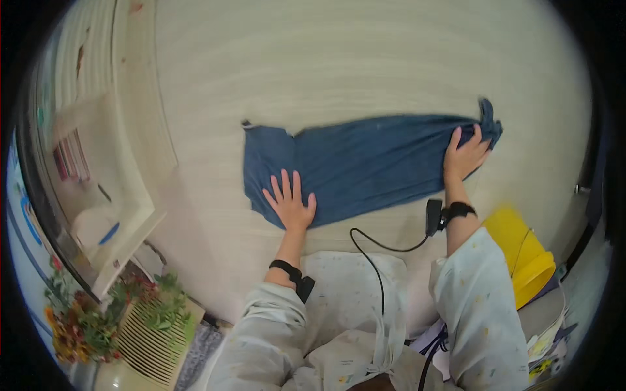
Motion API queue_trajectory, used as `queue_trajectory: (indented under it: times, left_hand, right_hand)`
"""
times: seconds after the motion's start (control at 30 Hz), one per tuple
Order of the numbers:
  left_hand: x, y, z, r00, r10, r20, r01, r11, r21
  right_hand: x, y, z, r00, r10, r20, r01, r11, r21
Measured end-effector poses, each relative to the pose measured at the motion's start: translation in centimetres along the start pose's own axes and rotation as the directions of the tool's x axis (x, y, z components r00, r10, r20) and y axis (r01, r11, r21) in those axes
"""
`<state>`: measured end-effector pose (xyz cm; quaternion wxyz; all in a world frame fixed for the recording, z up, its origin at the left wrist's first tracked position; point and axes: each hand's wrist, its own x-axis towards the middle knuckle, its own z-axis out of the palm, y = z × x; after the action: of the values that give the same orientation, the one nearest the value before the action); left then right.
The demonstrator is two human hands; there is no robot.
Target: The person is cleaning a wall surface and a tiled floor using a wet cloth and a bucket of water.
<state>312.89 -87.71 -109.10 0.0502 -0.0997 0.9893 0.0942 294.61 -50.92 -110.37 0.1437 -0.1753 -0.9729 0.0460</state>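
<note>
A blue cloth garment (367, 166), seemingly folded lengthwise, lies across the pale surface before me, with creases running towards its right end. My left hand (292, 203) rests flat on the lower left part of the cloth, fingers spread. Near the garment's bunched right end, my right hand (464, 154) lies on the fabric with its fingers apart. A narrow strip of the cloth (485, 110) sticks up beyond the right fingertips. Both forearms wear black straps with small devices, and a black cable (381, 244) runs from the right one down over my clothing.
A yellow bucket (521, 254) lies tilted beside my right forearm. On the left stands a pale shelf unit (142, 195) holding books and small items. Artificial-looking flowers and leaves (88, 317) and a beige slatted panel (149, 342) are at the lower left.
</note>
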Motion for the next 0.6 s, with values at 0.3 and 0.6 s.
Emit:
queue_trajectory:
  times: [0.3,0.6]
  left_hand:
    - [-6.3,-15.6,-1.1,0.970,-0.244,0.026,0.241,0.967,0.088]
    - [13.8,-19.9,-4.8,1.000,0.019,-0.005,-0.018,0.987,0.158]
  right_hand:
    - [-11.7,-13.0,-2.9,0.953,-0.171,0.252,0.188,0.981,-0.048]
    - [-7.2,-19.7,0.7,0.984,0.140,0.108,-0.133,0.989,-0.071]
